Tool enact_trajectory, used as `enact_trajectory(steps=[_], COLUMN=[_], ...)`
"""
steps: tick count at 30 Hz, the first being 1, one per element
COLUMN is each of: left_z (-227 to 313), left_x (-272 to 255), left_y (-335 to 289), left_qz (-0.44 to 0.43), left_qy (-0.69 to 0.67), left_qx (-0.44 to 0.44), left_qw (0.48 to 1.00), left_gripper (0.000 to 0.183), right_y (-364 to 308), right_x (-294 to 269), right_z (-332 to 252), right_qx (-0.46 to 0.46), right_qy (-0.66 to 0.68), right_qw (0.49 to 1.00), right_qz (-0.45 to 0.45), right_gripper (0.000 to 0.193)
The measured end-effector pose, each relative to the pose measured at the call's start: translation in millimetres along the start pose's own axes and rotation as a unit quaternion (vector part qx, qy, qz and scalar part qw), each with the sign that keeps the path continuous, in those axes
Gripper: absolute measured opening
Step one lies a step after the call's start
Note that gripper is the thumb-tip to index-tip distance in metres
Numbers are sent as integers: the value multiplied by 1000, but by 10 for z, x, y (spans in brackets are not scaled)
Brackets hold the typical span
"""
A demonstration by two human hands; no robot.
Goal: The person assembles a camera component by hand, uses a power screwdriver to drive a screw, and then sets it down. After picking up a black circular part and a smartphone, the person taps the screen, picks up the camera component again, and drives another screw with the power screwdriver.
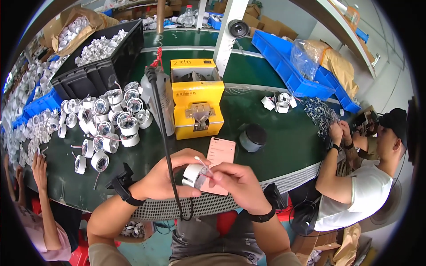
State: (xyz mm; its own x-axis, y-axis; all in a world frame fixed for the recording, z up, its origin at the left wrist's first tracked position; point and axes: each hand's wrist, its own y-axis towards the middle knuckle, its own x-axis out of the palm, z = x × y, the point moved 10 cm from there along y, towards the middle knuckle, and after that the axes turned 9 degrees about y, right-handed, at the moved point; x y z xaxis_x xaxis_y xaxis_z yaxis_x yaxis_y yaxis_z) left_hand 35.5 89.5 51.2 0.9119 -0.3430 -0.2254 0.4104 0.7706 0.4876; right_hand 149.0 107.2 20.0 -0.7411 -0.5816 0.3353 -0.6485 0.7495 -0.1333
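Observation:
My left hand (pixel 162 177) is closed round a small white lamp unit (pixel 191 174), a short cylinder with a clear end turned to the right. Thin wires (pixel 204 162) stick out of it, a pale tip on one. Against that clear end, my right hand (pixel 239 182) pinches thin reddish wires between thumb and fingers. Beneath both hands a pink-screened phone (pixel 222 151) lies on the green table. More lamp units (pixel 128 124) of the same sort, wires trailing, are heaped to the left. A black cable (pixel 165 133) hangs down in front of my left hand.
A yellow machine (pixel 198 104) stands beyond the phone, with a dark round jar (pixel 253 138) to its right. A black crate (pixel 88 79) of white parts is at far left, blue trays (pixel 284 66) at far right. A co-worker (pixel 359 186) handles small parts on the right; another person's hand (pixel 39 170) shows left.

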Motion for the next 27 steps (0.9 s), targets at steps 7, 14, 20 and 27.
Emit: enact_trajectory(steps=[7, 14, 20, 27], left_z=[-250, -483, -518, -528], left_x=[28, 121, 122, 101], left_y=[-71, -178, -178, -172], left_qz=[45, 127, 128, 147], left_qy=[-167, -291, -293, -310], left_qx=[-136, -253, -248, -284], left_qw=[976, 914, 914, 895], left_gripper=[47, 42, 37, 38], right_y=[-116, -220, -152, -103], right_x=[-6, 256, 277, 347], right_z=[-343, -467, -519, -683], right_qx=[-183, -282, -279, -299], right_qy=[-45, -319, -322, -377], right_qw=[982, 902, 904, 876], right_qz=[8, 62, 28, 20], right_gripper=[6, 11, 12, 13])
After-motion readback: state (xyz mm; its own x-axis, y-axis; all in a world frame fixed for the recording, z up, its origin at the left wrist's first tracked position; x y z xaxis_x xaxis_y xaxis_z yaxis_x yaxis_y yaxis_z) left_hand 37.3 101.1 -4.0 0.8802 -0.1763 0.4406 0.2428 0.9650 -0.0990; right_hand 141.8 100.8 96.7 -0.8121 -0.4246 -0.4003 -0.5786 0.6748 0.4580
